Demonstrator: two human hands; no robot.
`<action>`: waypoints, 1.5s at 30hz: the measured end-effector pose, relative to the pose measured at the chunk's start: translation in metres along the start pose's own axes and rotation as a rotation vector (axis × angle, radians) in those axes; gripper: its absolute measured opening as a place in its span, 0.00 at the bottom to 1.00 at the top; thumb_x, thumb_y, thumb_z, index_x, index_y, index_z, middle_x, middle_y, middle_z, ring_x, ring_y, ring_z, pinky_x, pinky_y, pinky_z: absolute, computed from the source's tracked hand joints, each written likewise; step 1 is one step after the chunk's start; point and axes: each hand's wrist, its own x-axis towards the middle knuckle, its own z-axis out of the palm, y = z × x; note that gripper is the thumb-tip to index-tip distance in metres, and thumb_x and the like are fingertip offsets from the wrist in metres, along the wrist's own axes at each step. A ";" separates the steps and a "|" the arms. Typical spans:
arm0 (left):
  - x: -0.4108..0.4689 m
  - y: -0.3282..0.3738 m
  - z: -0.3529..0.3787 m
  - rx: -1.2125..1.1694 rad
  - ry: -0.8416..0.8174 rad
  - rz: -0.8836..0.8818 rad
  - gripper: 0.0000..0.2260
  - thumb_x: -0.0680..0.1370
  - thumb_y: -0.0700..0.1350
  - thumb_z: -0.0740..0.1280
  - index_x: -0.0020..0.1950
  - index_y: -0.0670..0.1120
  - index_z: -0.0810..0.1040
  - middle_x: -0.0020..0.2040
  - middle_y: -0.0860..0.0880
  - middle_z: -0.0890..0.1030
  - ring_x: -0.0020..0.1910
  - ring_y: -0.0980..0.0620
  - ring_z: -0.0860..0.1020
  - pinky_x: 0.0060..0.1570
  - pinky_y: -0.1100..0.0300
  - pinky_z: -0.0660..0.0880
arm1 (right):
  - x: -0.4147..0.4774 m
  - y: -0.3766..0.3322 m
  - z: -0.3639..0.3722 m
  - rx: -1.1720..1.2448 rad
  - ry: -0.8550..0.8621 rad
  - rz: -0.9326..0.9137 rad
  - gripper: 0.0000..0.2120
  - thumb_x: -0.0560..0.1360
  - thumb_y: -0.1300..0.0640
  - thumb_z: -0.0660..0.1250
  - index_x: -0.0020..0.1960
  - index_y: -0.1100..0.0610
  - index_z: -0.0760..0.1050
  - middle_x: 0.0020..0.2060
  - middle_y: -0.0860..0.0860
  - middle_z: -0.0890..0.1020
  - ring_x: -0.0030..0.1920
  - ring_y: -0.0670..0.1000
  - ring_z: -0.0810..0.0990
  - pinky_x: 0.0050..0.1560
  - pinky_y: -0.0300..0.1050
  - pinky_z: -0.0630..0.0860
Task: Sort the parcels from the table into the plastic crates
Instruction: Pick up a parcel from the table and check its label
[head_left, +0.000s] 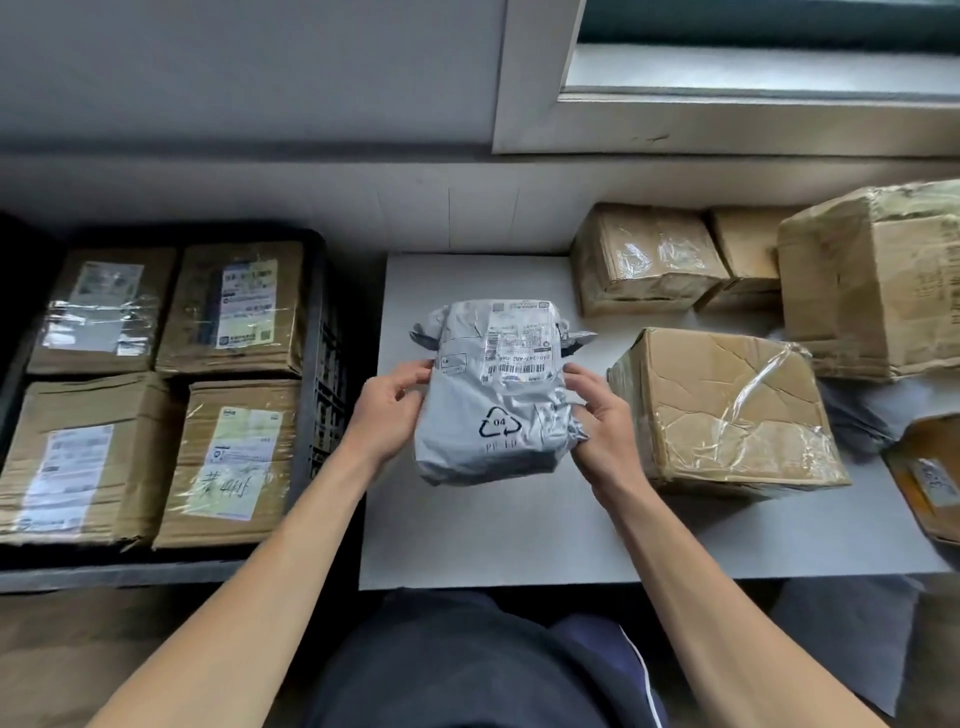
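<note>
Head view: a grey plastic mailer (496, 405) is being held over the middle of the worktop (493, 540). Its white barcoded label is facing up at the far end, and a recycling triangle marked 04 is showing nearer the person. Its skin is looking crumpled. The left-hand grip (387, 410) is curling round its 9 o'clock edge, and the right-hand grip (602, 415) is clasping its 3 o'clock edge. At 9 o'clock a black plastic crate (324, 364) is sitting beside the worktop, filled by four labelled cardboard boxes (234, 306). At 3 o'clock, just beside the right-hand grip, a dented taped carton (727, 410) is lying. Three more cartons (644, 260) are crowding 1 to 2 o'clock, and an orange-brown parcel (930, 478) is peeking in at 4 o'clock.
</note>
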 end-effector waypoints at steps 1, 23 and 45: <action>-0.001 -0.009 -0.001 0.066 -0.001 -0.002 0.13 0.82 0.34 0.68 0.51 0.50 0.87 0.59 0.57 0.83 0.59 0.56 0.81 0.60 0.60 0.78 | -0.001 0.006 -0.001 -0.065 -0.041 0.037 0.23 0.79 0.74 0.61 0.58 0.50 0.83 0.73 0.52 0.73 0.74 0.50 0.71 0.78 0.49 0.65; 0.001 -0.007 -0.001 0.704 -0.229 -0.005 0.07 0.77 0.42 0.74 0.51 0.49 0.78 0.48 0.50 0.83 0.49 0.46 0.81 0.50 0.54 0.75 | -0.016 -0.001 0.016 -0.590 0.015 -0.173 0.27 0.79 0.54 0.70 0.75 0.56 0.68 0.68 0.54 0.72 0.65 0.52 0.74 0.64 0.45 0.70; -0.014 -0.008 -0.002 0.120 0.055 -0.166 0.14 0.83 0.45 0.66 0.70 0.50 0.78 0.70 0.52 0.77 0.71 0.53 0.73 0.70 0.59 0.67 | -0.035 0.032 0.009 -0.680 -0.227 -0.532 0.14 0.69 0.64 0.74 0.50 0.58 0.72 0.58 0.54 0.77 0.57 0.61 0.75 0.53 0.60 0.77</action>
